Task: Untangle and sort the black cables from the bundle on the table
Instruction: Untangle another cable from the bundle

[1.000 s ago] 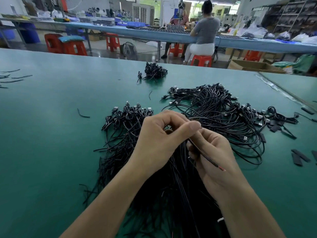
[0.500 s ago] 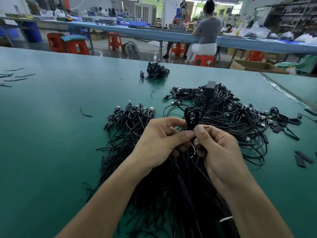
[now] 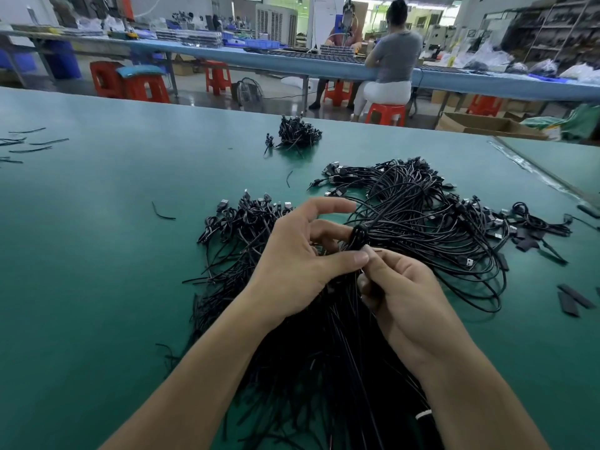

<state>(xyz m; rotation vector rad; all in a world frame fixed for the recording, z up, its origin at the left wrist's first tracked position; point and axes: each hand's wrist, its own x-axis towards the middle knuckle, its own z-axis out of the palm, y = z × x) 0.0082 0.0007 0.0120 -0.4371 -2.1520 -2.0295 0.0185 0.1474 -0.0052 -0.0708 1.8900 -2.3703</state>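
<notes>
A big bundle of black cables [image 3: 324, 368] lies on the green table [image 3: 97, 287], fanning out from near me. To its right a looped heap of black cables [image 3: 431, 228] with plugs spreads out. My left hand [image 3: 302, 254] and my right hand [image 3: 402, 293] meet over the bundle and pinch one small coiled black cable [image 3: 358, 237] between thumbs and fingers. The left index finger sticks out straight above the coil. A heap of small coiled cables [image 3: 246, 219] lies just left of my left hand.
A smaller pile of coiled cables [image 3: 297, 134] sits farther back. Short cable offcuts [image 3: 29, 146] lie at the far left, flat black strips [image 3: 573, 298] at the right. Beyond the table, a person [image 3: 394, 63] sits on a red stool at a blue bench.
The cable's long plug end that stood up above my hands half a second ago is now wound down into a tight coil. My left fingers have spread wider.
</notes>
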